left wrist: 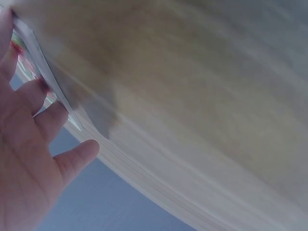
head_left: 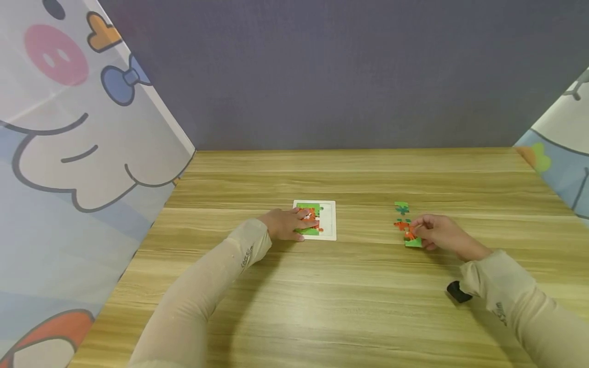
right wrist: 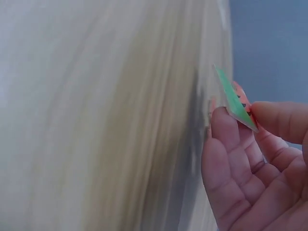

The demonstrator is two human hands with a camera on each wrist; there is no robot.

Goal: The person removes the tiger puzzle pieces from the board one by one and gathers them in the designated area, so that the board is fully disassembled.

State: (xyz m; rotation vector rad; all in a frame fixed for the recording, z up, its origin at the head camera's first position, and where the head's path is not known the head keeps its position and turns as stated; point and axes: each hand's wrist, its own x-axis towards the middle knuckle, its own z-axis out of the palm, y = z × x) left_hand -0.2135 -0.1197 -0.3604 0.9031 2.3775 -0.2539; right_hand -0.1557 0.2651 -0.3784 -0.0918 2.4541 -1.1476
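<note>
A white-framed jigsaw puzzle [head_left: 327,221] lies on the table, its left part filled with green and orange pieces and its right part bare white. My left hand [head_left: 285,225] rests on it with fingers spread, covering part of the picture; in the left wrist view the fingers [left wrist: 36,94] reach along the frame's edge. Farther right, my right hand [head_left: 439,234] pinches a green-and-orange puzzle piece [right wrist: 236,101] between thumb and fingers, tilted up off the tabletop. Beside that hand are loose pieces: an orange one [head_left: 399,225] and a teal one [head_left: 402,210].
The wood-grain table [head_left: 359,296] runs back to a dark grey panel [head_left: 349,76]. Cartoon-printed walls [head_left: 115,168] stand at both sides. A small black object [head_left: 458,292] sits by the right sleeve cuff.
</note>
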